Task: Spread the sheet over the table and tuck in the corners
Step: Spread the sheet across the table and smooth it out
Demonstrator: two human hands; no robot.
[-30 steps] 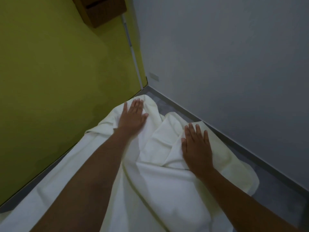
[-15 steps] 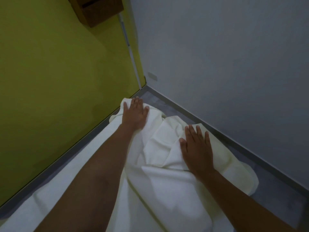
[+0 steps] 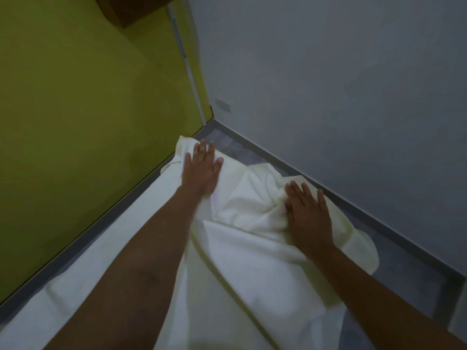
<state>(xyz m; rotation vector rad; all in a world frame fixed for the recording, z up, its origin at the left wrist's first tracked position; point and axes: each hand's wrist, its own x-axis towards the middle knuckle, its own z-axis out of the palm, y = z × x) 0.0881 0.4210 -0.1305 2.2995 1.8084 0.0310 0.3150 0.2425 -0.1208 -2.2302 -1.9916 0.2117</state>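
Note:
A cream-white sheet (image 3: 247, 248) lies bunched and creased over a grey table (image 3: 414, 281) set into a room corner. My left hand (image 3: 201, 170) lies flat, fingers apart, on the sheet's far left corner close to the yellow-green wall. My right hand (image 3: 307, 213) rests palm down on a bunched fold near the grey wall, fingers spread, the thumb pressing into the wrinkles. Bare grey tabletop shows at the far corner and along the right side. Both forearms reach in from the bottom edge.
A yellow-green wall (image 3: 88, 109) borders the table on the left and a grey wall (image 3: 341, 84) on the right. A brown wooden box (image 3: 126, 8) hangs high on the yellow-green wall. A small wall plate (image 3: 223, 105) sits low on the grey wall.
My left hand has slid the sheet's corner farther toward the far corner along the yellow-green wall. My right hand stayed nearly in place, and the folds beneath it bunched tighter.

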